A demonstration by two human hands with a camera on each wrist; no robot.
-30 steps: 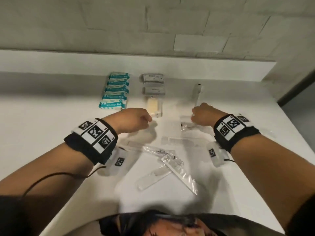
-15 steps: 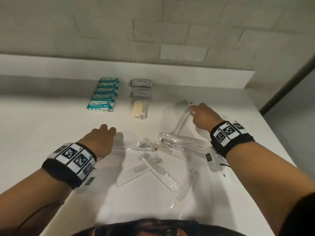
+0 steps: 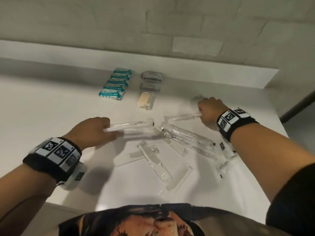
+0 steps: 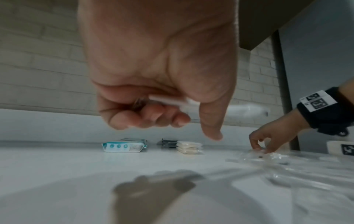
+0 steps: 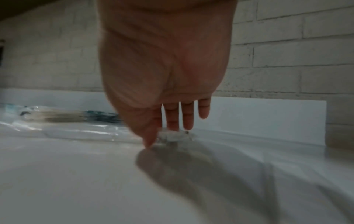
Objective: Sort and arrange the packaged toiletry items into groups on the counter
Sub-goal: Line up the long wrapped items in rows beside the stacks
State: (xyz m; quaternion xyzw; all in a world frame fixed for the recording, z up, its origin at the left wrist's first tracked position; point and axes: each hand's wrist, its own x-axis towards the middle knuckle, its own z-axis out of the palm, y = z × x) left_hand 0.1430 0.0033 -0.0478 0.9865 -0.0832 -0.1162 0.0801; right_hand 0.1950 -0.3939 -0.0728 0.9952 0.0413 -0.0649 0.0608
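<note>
My left hand (image 3: pixel 107 132) hangs over the middle of the white counter (image 3: pixel 51 116). Its fingers curl round a clear-wrapped white toothbrush (image 3: pixel 134 132), lifted off the surface; the left wrist view shows the white stick (image 4: pixel 168 101) held in the curled fingers (image 4: pixel 149 119). My right hand (image 3: pixel 200 113) is at the right, thumb and fingers pinching the end of another clear-wrapped toothbrush (image 3: pixel 182 118) that lies on the counter. Thumb and fingers point down onto that wrapper (image 5: pixel 172 136) in the right wrist view.
At the back stand a row of teal packets (image 3: pixel 117 86), grey packets (image 3: pixel 151 76) and a cream soap packet (image 3: pixel 146 100). Several loose clear-wrapped items (image 3: pixel 187 140) lie crossed between my hands, and flat clear-wrapped items (image 3: pixel 153 160) lie nearer me. The counter's front edge is close.
My left hand has moved to the pile, gripped a wrapped toothbrush and lifted it. My right hand has kept its packet's end and swung it to the right.
</note>
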